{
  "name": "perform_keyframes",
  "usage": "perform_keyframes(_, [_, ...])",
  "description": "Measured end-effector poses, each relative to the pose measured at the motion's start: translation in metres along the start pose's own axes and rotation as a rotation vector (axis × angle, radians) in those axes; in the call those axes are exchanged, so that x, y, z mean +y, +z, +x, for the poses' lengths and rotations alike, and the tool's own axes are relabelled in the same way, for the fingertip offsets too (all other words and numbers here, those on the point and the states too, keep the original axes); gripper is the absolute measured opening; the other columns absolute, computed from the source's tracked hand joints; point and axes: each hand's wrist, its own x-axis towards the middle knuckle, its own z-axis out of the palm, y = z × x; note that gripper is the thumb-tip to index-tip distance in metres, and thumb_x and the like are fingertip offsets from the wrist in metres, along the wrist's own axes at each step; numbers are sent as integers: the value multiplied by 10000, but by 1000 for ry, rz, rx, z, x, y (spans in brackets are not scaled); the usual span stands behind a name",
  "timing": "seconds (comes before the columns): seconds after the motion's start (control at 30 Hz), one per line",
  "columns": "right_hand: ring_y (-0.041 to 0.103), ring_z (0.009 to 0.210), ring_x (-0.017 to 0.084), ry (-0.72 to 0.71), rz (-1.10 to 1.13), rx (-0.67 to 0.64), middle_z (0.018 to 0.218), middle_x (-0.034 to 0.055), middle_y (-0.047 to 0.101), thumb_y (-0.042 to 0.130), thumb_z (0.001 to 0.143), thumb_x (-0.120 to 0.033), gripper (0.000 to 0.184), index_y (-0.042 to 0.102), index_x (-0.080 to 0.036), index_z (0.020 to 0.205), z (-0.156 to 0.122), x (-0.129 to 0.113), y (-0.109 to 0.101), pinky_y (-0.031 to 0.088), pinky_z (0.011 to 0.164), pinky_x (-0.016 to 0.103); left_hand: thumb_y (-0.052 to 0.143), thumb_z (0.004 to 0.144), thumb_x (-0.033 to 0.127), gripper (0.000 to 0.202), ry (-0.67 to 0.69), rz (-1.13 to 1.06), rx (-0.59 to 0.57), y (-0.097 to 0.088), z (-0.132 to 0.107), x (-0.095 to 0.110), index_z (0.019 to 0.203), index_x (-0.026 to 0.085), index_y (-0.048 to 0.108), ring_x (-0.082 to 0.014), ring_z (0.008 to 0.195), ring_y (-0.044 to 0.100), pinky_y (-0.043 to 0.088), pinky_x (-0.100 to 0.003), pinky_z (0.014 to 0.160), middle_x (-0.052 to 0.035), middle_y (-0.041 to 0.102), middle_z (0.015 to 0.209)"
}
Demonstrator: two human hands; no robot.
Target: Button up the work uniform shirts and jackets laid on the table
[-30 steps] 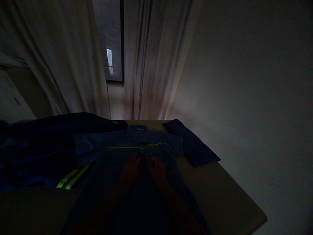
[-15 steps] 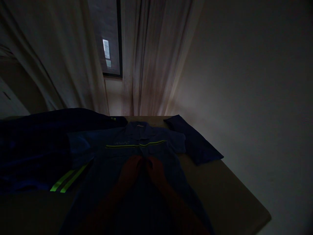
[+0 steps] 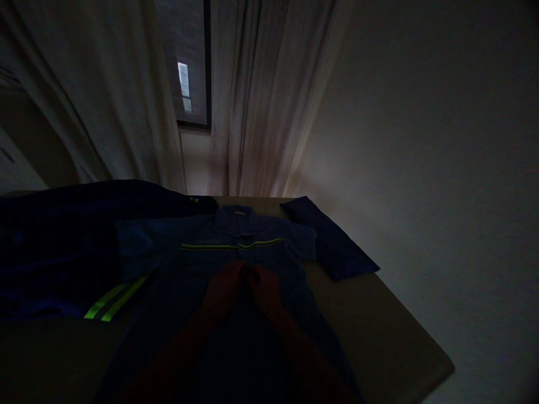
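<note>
On a broad tan surface (image 3: 391, 342) with a rounded near corner at the right, a blue short-sleeved shirt (image 3: 252, 348) lies spread face up, its collar (image 3: 240, 220) toward the far edge and its lower part running back toward the person. A yellow-green stripe (image 3: 208, 247) crosses the chest, with pale lettering (image 3: 208, 241) above it. The left hand (image 3: 227, 283) and the right hand (image 3: 265, 286) meet over the middle of the shirt's front, just below the stripe, fingers curled inward and close together; the gloom makes it impossible to tell whether either pinches the cloth. The shirt's left-hand sleeve overlaps a large dark navy garment (image 3: 59, 241) with two bright green bands (image 3: 115, 300). The other sleeve meets a dark blue piece of cloth (image 3: 332, 241) lying flat near the wall. The room is very dim. A plain wall (image 3: 425, 168) rises along the right, and long pale curtains (image 3: 273, 101) hang beyond the far edge, parted around a dark-framed window (image 3: 185, 45), where a small bright patch (image 3: 184, 81) shows low in the pane.
</note>
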Motion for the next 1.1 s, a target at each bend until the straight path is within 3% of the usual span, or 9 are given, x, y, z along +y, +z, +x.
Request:
perform_keyframes(0.2, [705,765,180,-16,24,-26,878,67,770,400,1047,-281,362,741,-198,956,1,-4,-1,461,707,260,452,957,103,464,87,35,-37,0,-2,-1,1394,257,487,-203,1200,623,480,-350,1054,-65,667,1299])
perform_keyframes(0.33, [702,834,188,-44,14,-19,951,71,765,518,972,-190,226,726,-186,1058,1,0,1,468,744,259,451,944,86,442,88,25,-46,-2,-2,1,1345,251,539,-203,1189,616,462,-351,1063,-69,674,1264])
perform_keyframes(0.57, [666,948,197,-107,-27,25,988,68,717,563,957,-169,209,760,-226,1001,4,5,4,477,854,291,454,943,97,272,-107,72,-154,-12,2,8,1104,216,638,-213,1094,630,460,-348,981,-75,688,1137])
perform_keyframes(0.8, [648,910,199,-77,-73,59,974,68,683,572,943,-148,148,709,-199,970,3,7,7,480,828,298,529,864,60,318,-121,-42,-177,-15,4,5,1106,233,641,-190,1077,626,447,-311,964,-49,674,1141])
perform_keyframes(1.1, [647,911,195,-101,-29,70,990,61,682,567,983,-274,151,703,-210,1003,1,5,7,479,832,303,503,884,64,343,-85,8,-156,-18,4,10,1124,251,661,-181,1043,620,460,-283,930,-46,630,1119])
